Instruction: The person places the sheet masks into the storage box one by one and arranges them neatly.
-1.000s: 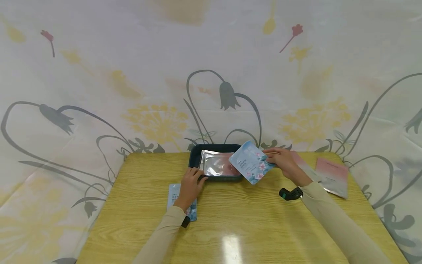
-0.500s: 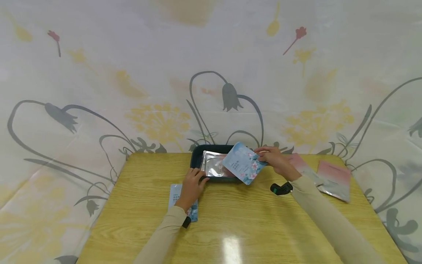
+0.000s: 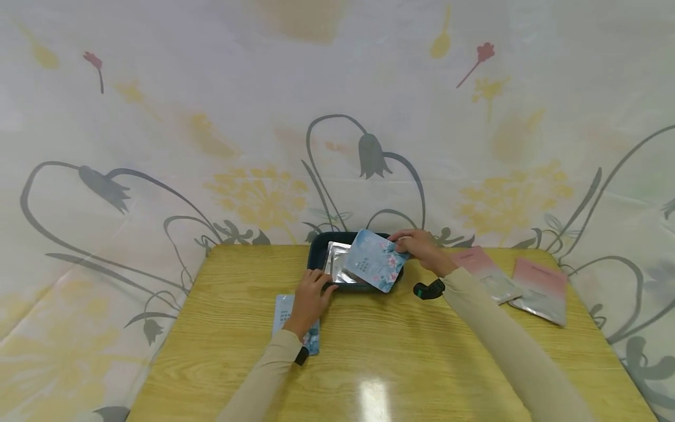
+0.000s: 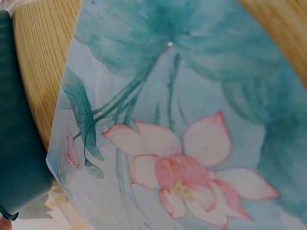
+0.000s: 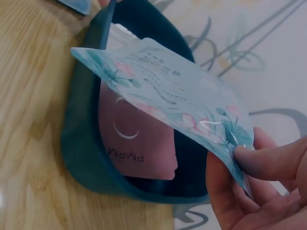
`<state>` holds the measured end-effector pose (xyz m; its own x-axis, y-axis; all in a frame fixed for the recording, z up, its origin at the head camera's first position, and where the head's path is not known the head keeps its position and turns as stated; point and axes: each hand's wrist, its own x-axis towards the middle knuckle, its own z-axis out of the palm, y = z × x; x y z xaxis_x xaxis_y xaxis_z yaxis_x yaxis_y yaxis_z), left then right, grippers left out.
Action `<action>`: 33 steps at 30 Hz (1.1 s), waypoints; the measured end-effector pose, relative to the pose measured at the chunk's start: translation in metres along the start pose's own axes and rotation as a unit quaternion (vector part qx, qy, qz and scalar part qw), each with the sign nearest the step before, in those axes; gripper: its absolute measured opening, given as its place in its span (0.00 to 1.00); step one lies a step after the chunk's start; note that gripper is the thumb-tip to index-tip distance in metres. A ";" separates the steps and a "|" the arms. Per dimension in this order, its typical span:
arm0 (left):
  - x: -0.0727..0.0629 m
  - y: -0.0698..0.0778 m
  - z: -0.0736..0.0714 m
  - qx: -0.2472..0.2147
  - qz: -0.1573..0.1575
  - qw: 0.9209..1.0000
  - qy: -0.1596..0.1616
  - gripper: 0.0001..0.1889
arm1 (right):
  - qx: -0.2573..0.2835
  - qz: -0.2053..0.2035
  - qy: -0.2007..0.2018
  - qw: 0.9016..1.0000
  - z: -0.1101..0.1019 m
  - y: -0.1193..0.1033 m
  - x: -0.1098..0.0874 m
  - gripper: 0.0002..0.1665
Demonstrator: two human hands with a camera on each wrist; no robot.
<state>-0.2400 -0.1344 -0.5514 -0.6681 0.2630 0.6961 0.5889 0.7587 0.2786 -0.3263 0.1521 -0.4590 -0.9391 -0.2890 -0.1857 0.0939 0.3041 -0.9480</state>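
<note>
My right hand [image 3: 420, 249] pinches a corner of a light blue face mask packet [image 3: 371, 259] with pink flowers. The packet is held tilted above a dark green plastic basket [image 5: 79, 139] at the back of the table. Inside the basket lies a silver-and-pink face mask packet [image 5: 139, 148], partly covered from view by the blue one. At the basket's near left corner, my left hand [image 3: 309, 302] holds the rim. Under the left wrist, a second blue packet [image 4: 144, 96] lies flat on the table, partly hidden by that hand in the head view.
Two pink-and-silver packets [image 3: 540, 290] lie on the right of the wooden table [image 3: 232, 375], the left one partly behind my right forearm. A cloth with printed flowers [image 3: 337, 76] hangs right behind the table's back edge.
My right hand has moved left with the blue packet, bringing it from the basket's right end to over its middle. The left hand has stayed at the basket's corner.
</note>
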 end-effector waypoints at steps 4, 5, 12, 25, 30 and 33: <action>0.001 0.000 0.000 0.007 0.002 1.000 0.006 0.10 | -0.005 -0.002 -0.003 1.000 0.006 -0.005 0.012 0.18; 0.002 0.001 0.000 0.005 0.003 1.000 0.007 0.10 | -0.007 0.000 -0.002 1.000 0.007 -0.006 0.015 0.19; 0.005 0.005 0.000 0.001 0.000 1.000 0.000 0.10 | -0.018 -0.005 -0.003 1.000 0.019 -0.009 0.035 0.18; 0.002 0.004 -0.001 0.008 0.003 1.000 -0.006 0.10 | -0.183 -0.116 0.002 0.976 0.047 0.003 0.056 0.14; 0.001 0.003 -0.003 0.011 0.002 1.000 -0.016 0.08 | -0.287 -0.138 -0.010 0.948 0.055 0.005 0.054 0.15; 0.000 0.001 -0.003 0.015 -0.001 1.000 -0.018 0.08 | -0.329 -0.133 -0.025 0.935 0.060 0.004 0.051 0.18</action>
<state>-0.2379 -0.1357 -0.5494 -0.6856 0.2812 0.6715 0.5731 0.7773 0.2595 -0.3538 0.0839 -0.4877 -0.8825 -0.4703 0.0058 -0.3787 0.7032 -0.6017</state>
